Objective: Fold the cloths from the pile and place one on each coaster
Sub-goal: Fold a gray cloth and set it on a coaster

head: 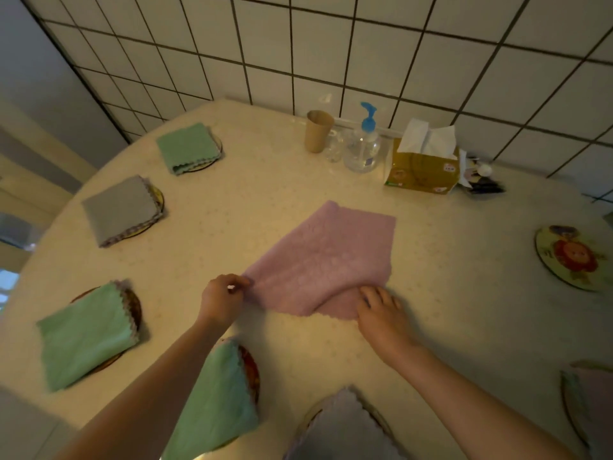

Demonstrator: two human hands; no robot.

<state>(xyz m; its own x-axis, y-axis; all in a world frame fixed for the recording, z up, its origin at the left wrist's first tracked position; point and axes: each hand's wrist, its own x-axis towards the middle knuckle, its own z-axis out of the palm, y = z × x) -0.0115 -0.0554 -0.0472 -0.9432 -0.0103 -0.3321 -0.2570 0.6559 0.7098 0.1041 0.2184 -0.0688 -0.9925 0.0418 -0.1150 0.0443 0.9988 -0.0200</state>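
A pink cloth [328,257] lies partly folded in the middle of the round table [447,310]. My left hand [224,298] pinches its left corner. My right hand [381,313] rests flat with straight fingers on the cloth's near edge. Folded cloths sit on coasters around the rim: a green one [185,147] at the far left, a grey one [121,209], a green one [84,333], a green one [215,403], a grey one [341,429] at the near edge and another [593,403] at the right edge. One flower-printed coaster [572,257] on the right is bare.
Against the tiled wall stand a paper cup [318,131], a pump bottle [363,144], a yellow tissue pack [423,167] and small clutter [481,180]. The table's left edge curves toward a doorway.
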